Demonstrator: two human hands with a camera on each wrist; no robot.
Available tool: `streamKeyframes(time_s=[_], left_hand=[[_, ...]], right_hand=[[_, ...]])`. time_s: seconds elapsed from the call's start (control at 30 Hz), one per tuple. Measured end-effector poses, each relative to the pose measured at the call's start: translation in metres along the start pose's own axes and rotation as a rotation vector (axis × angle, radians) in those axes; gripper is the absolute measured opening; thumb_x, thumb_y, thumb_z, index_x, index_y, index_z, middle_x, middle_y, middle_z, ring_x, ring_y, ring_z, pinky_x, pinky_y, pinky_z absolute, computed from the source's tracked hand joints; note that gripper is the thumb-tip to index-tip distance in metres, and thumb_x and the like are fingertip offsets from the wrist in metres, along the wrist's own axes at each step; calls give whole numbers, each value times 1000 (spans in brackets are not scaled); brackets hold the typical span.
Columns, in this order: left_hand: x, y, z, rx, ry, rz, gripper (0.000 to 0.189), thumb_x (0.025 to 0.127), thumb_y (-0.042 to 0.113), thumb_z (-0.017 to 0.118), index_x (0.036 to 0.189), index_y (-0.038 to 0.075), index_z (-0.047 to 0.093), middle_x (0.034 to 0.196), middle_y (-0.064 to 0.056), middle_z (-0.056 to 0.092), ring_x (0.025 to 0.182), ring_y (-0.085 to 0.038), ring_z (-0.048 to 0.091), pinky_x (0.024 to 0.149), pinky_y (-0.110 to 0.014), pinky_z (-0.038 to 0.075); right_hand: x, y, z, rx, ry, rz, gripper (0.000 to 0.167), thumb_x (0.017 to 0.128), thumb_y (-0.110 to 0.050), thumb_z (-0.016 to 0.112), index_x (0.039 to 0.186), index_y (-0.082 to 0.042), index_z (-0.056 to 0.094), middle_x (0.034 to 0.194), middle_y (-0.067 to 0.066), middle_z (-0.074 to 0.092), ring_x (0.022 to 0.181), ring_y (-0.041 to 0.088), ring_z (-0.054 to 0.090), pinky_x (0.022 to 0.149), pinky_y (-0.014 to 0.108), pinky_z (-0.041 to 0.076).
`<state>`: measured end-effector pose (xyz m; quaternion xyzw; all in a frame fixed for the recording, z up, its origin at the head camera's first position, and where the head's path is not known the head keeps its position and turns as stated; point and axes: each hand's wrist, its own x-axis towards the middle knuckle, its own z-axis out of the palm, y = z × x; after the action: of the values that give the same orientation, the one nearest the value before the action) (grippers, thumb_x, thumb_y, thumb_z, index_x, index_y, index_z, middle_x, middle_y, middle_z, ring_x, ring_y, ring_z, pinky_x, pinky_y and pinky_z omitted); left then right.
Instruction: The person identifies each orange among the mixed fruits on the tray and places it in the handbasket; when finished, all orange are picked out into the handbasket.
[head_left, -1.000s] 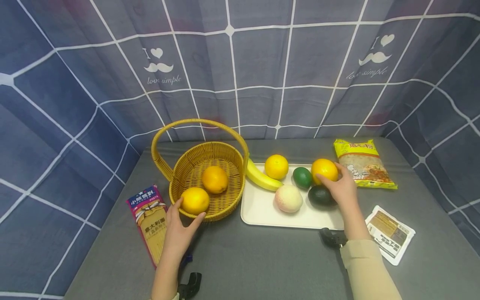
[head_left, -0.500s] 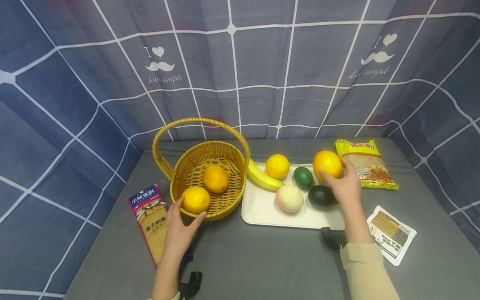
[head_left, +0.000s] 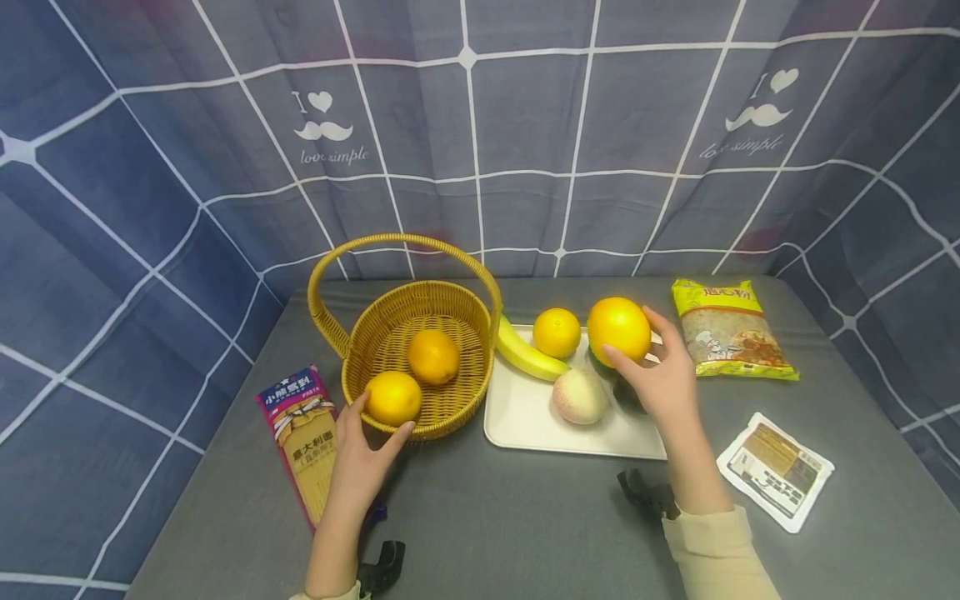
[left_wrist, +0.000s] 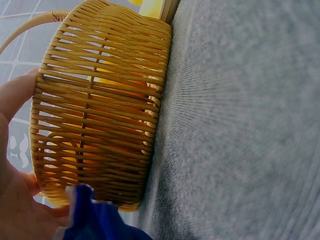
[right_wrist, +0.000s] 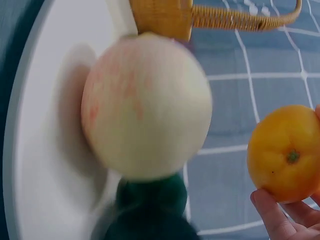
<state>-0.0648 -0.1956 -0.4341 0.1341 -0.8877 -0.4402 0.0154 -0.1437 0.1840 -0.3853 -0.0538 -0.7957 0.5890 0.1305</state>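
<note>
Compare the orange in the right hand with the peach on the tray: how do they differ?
The orange is held up by the right hand, while the peach rests on the tray. The orange is bright yellow-orange; the peach is pale with a pink blush. Both are roundish fruits.

The left packet (head_left: 307, 446) is reading "PASTA" and "意大利面"; the far curtain (head_left: 525, 117) is showing "love simple" twice.

- Tray (head_left: 540, 431): 1
- Basket (head_left: 462, 392): 1, left of tray
- Oranges (head_left: 618, 329): 4
- Bananas (head_left: 528, 358): 1
- Peaches (head_left: 580, 397): 1
- Dark green fruits (head_left: 627, 397): 2, on tray
- Food packets (head_left: 735, 333): 3; 1 left, 2 right of tray
</note>
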Motion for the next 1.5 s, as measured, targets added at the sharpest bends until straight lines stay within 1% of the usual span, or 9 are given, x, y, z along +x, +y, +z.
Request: streamKeyframes(time_s=[0.1, 0.27, 0.33, 0.47, 0.57, 0.77, 1.13, 1.23, 1.5], left_hand=[[0, 0, 0, -2, 2, 3, 99, 81, 65, 63, 154, 18, 15, 158, -19, 4, 142, -42, 14, 107, -67, 17], [1, 0, 0, -5, 3, 7, 98, 82, 64, 63, 154, 18, 16, 158, -19, 4, 142, -42, 13, 107, -67, 17], [1, 0, 0, -5, 2, 7, 98, 81, 65, 63, 154, 18, 16, 158, -18, 4, 142, -42, 13, 107, -67, 17], [1, -1, 0, -5, 2, 6, 99, 81, 66, 62, 154, 18, 16, 158, -18, 4, 142, -42, 14, 107, -67, 17], [2, -1, 0, -3, 3, 4, 99, 81, 66, 62, 154, 18, 16, 158, -18, 4, 142, -42, 13, 107, -67, 17], [2, -2, 1, 2, 4, 6, 99, 81, 66, 62, 154, 18, 16, 158, -19, 3, 142, -42, 13, 107, -66, 17], [2, -2, 0, 4, -4, 1, 101, 80, 68, 61, 154, 18, 15, 158, -18, 2, 143, -42, 12, 107, -67, 16], [1, -2, -1, 4, -6, 0, 101, 80, 68, 61, 154, 18, 14, 158, -18, 2, 143, -42, 12, 106, -67, 16], [1, 0, -1, 7, -12, -18, 104, 77, 74, 58, 155, 20, 14, 159, -18, 2, 143, -42, 12, 106, -67, 17]], right_hand=[[-6, -7, 7, 14, -36, -14, 81, 78, -25, 82, 147, -18, 40, 142, 6, 42, 109, 28, 56, 73, 13, 49], [-15, -16, 18, 43, -80, -67, 79, 78, -20, 82, 146, -15, 42, 140, 6, 44, 113, 27, 55, 82, 17, 49], [-17, -18, 23, 67, -101, -91, 78, 78, -17, 82, 145, -13, 43, 140, 6, 45, 116, 27, 54, 88, 21, 49], [-23, -17, 35, 84, -157, -120, 79, 76, -17, 84, 144, -14, 44, 142, 4, 45, 120, 27, 53, 95, 34, 48], [-28, -17, 44, 84, -202, -125, 80, 74, -21, 85, 143, -16, 45, 142, 3, 45, 118, 28, 54, 95, 40, 48], [-39, -22, 64, 75, -275, -109, 81, 70, -27, 88, 140, -19, 48, 135, 5, 48, 109, 30, 58, 87, 44, 51], [-42, -22, 97, 83, -355, -171, 78, 70, -22, 88, 139, -18, 50, 135, 5, 51, 106, 30, 59, 89, 41, 51], [-42, -23, 105, 91, -373, -175, 78, 70, -24, 88, 138, -18, 51, 135, 4, 52, 105, 31, 59, 88, 42, 51], [-36, -24, 123, 40, -416, -160, 80, 71, -34, 87, 140, -20, 49, 136, 0, 50, 107, 26, 58, 86, 43, 52]])
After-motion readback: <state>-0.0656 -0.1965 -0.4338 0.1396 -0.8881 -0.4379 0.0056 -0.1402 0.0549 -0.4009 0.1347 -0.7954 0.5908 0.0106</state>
